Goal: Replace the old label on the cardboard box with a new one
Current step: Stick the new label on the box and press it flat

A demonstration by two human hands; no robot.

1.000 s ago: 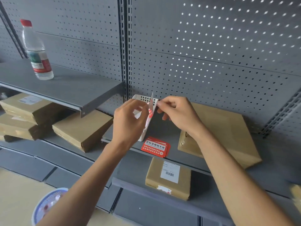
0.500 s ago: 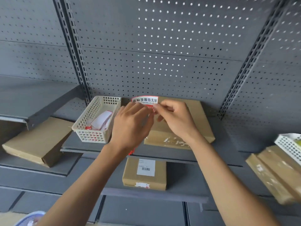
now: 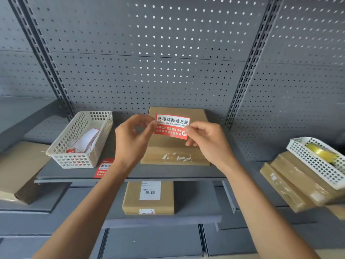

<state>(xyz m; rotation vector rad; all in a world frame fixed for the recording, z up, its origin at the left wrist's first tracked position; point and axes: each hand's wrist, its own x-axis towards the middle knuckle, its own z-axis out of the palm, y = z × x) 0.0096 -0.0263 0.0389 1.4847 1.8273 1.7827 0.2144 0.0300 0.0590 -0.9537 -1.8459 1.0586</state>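
Observation:
A red and white label [image 3: 170, 126] with printed characters is held flat in the air between both hands, above a flat cardboard box [image 3: 175, 152] on the grey shelf [image 3: 74, 174]. My left hand [image 3: 133, 141] pinches its left edge. My right hand [image 3: 207, 141] pinches its lower right corner. White paper residue [image 3: 176, 157] from a torn label marks the box's near edge.
A white mesh basket [image 3: 80, 141] with label sheets stands left of the box, and a red label stack [image 3: 103, 168] lies at the shelf's front edge. A labelled box [image 3: 148, 198] sits on the shelf below. At the right, a basket [image 3: 317, 161] rests on stacked boxes [image 3: 291, 186].
The view has swung right, so the box sits in the middle. The label has turned from edge-on to face me and is spread between both hands.

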